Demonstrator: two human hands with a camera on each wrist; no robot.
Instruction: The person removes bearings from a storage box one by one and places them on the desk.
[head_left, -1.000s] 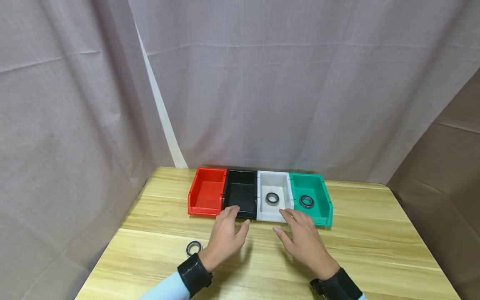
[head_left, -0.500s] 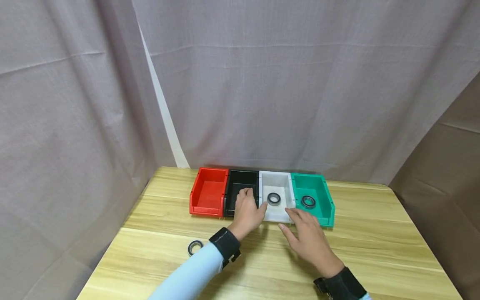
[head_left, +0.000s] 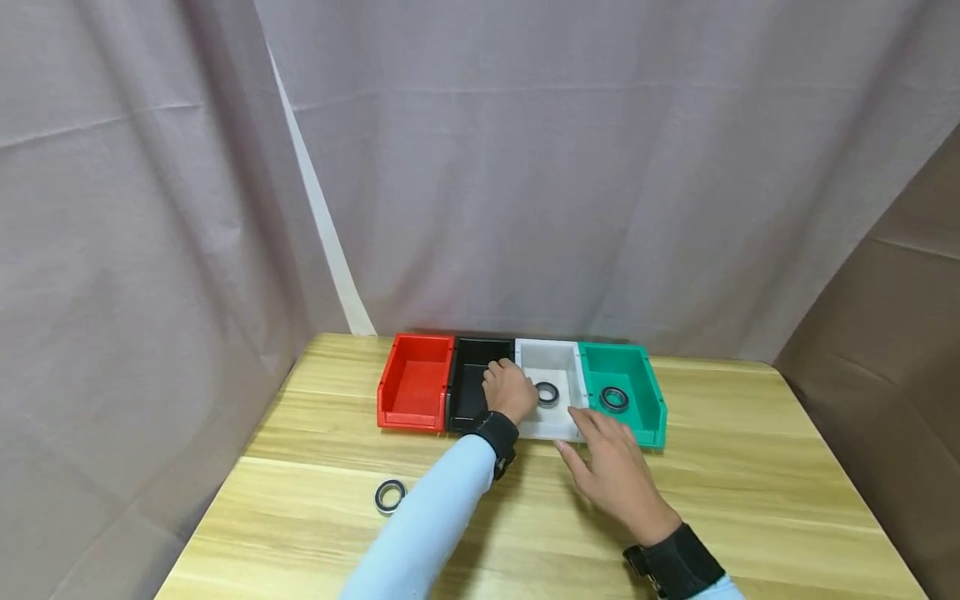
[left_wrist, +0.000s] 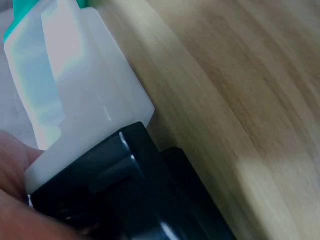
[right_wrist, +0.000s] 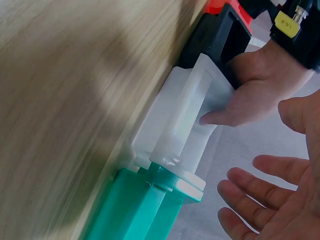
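White plastic sits under my left hand (head_left: 510, 390), which reaches over the near-left corner of the white bin (head_left: 558, 360); whether that grip is closed on anything I cannot tell, since the back of the hand hides the fingers in the head view. In the right wrist view one finger of it lies along the white bin's wall. A dark ring (head_left: 547, 393) lies on the white bin's floor just beside my left hand, touching or nearly touching the knuckles

My right hand (head_left: 611, 471) hovers just in front of the white bin's near wall, fingers straight and spread, its grip open and holding nothing; the fingertips (head_left: 581, 414) are close to the rim where the white bin meets the green bin (head_left: 637, 371). The right wrist view shows the same open palm with the fingers apart

Four bins stand side by side in a row, touching: the red bin (head_left: 414, 385) on the left, the black bin (head_left: 468, 385) next, then the white and the green. A second ring (head_left: 613, 398) lies flat in the green bin. A third ring (head_left: 389, 496) lies flat on the wooden counter (head_left: 750, 467), well apart from the bins, near my left sleeve (head_left: 431, 529). Both wrists wear black bands. Grey cloth (head_left: 570, 167) hangs behind the counter
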